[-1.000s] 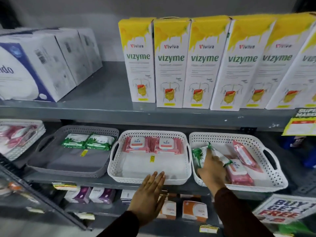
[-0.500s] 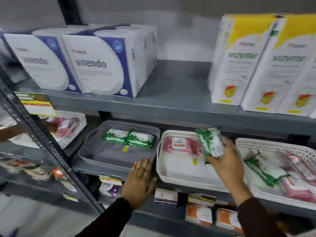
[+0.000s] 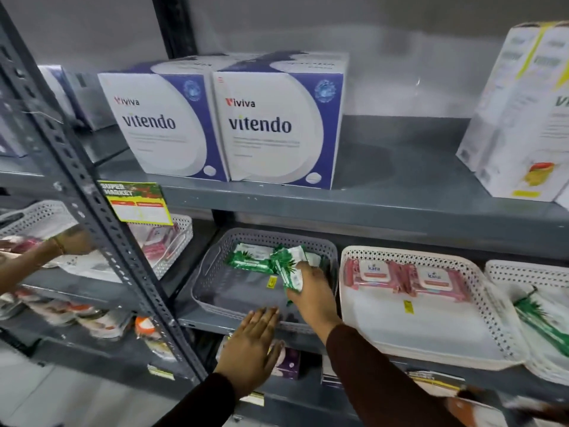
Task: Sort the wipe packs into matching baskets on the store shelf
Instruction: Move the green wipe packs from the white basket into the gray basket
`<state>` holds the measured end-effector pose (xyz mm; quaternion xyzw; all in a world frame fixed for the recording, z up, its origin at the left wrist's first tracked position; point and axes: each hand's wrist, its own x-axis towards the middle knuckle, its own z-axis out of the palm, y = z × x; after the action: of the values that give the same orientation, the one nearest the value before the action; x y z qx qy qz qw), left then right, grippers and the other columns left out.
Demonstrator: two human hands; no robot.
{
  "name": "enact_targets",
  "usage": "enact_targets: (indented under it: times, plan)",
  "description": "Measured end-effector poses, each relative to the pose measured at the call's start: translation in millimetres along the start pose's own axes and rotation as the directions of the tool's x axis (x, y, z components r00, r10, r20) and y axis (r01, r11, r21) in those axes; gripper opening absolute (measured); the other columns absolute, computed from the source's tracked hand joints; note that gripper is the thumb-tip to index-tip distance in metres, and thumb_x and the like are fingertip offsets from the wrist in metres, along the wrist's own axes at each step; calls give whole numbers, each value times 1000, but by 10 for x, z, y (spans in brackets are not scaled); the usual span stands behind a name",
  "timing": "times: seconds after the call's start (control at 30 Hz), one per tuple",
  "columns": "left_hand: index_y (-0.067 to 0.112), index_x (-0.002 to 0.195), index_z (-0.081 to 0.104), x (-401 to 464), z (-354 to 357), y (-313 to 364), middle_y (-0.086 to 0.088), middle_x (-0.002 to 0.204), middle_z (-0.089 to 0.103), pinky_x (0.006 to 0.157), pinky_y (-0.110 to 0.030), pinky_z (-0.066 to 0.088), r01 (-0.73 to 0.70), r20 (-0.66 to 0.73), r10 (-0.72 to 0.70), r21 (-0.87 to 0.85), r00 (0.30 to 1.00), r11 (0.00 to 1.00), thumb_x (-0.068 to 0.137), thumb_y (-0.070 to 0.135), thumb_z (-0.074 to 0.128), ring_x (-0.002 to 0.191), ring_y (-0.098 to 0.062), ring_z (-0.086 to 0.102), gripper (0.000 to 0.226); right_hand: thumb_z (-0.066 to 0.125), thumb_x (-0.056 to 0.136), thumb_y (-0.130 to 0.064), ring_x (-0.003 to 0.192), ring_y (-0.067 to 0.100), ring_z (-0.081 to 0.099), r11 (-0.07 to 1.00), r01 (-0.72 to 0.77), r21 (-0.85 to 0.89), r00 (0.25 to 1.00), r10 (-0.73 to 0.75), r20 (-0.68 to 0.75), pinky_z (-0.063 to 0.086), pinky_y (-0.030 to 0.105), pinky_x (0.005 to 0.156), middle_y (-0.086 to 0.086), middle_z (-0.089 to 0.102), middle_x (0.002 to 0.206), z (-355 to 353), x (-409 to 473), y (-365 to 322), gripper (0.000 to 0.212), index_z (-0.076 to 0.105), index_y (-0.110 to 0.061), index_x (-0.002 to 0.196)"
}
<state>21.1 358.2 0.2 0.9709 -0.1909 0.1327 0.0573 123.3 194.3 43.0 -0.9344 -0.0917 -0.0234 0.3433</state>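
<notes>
The grey metal shelf (image 3: 385, 208) stands against a plain grey wall. The right hand (image 3: 311, 288) holds a green wipe pack (image 3: 289, 266) over the grey basket (image 3: 221, 291), near its back right corner. The pack is shiny, green and white. The left hand (image 3: 255, 337) lies flat and wide on the basket's front edge.

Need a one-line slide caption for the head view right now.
Right hand lowers a green wipe pack into the grey basket; left hand rests at its front rim.
</notes>
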Motion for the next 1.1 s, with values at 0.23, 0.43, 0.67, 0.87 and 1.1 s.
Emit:
enact_targets:
  times: [0.23, 0.43, 0.67, 0.87, 1.1]
  plan:
    - [6, 141, 48, 56, -62, 97, -10, 143, 48, 112, -37, 18, 53, -6, -53, -14, 999, 999, 99, 44, 37, 133, -25, 43, 57, 49, 99, -32, 138, 45, 35, 983, -50, -174, 983, 80, 168, 35, 46, 113, 24, 39, 149, 91, 79, 56, 50, 42, -13, 145]
    - [4, 140, 48, 442, -52, 831, -12, 143, 49, 113, -36, 17, -89, -57, 83, -109, 995, 990, 100, 42, 35, 134, -28, 41, 57, 56, 94, -17, 117, 32, 61, 989, 31, 142, 993, -14, -114, 50, 40, 100, 15, 64, 130, -737, -223, 350, 39, 57, -12, 132]
    - [3, 145, 39, 1079, 141, 2021, -10, 150, 39, 114, -38, 17, -269, -71, 260, -191, 963, 944, 102, 42, 32, 141, -26, 30, 58, 62, 90, -8, 87, 28, 70, 985, -126, 116, 861, 167, -481, 45, 23, 72, 11, 75, 101, -2061, -687, 1668, 22, 69, -13, 110]
    - [6, 143, 44, 1424, 372, 2879, -9, 146, 47, 112, -43, 29, -333, -1, 337, -170, 941, 928, 103, 46, 18, 137, -27, 38, 63, 74, 79, -37, 109, 36, 61, 835, -524, -166, 809, 427, -403, 55, 46, 87, 14, 67, 115, -2727, -943, 3004, 49, 62, -13, 120]
    - [11, 133, 57, 1441, 503, 3223, -6, 132, 61, 104, -37, 37, -279, 60, 289, -141, 955, 950, 96, 42, 38, 123, -26, 55, 52, 83, 70, -39, 101, 32, 63, 736, -588, -335, 805, 494, -328, 52, 41, 86, 12, 69, 106, -2901, -947, 3457, 74, 45, -17, 130]
